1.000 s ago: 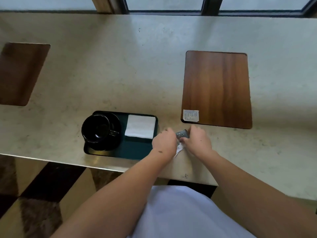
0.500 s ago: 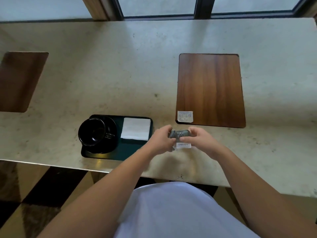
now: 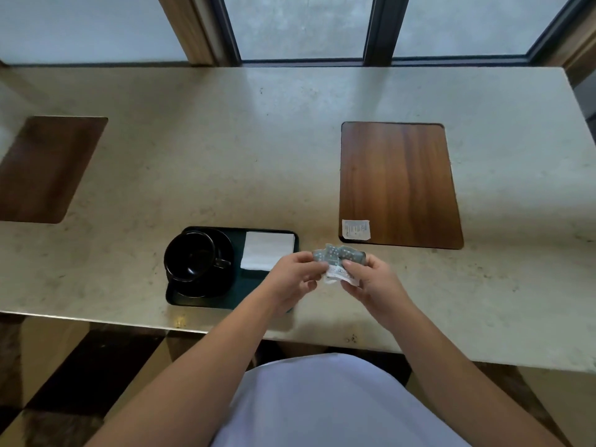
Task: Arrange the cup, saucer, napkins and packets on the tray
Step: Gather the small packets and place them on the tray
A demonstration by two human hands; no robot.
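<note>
Packets (image 3: 339,260) now lifted higher, clamped in left hand (image 3: 298,275) and right hand (image 3: 371,279) grip.

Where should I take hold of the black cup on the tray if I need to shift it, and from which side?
Grip the cup by its small handle, which points right toward the white napkin. Come in from the right, above the napkin, probably with the left hand once it lets go of the packets. The cup sits upright on the saucer, so lift straight up.
</note>
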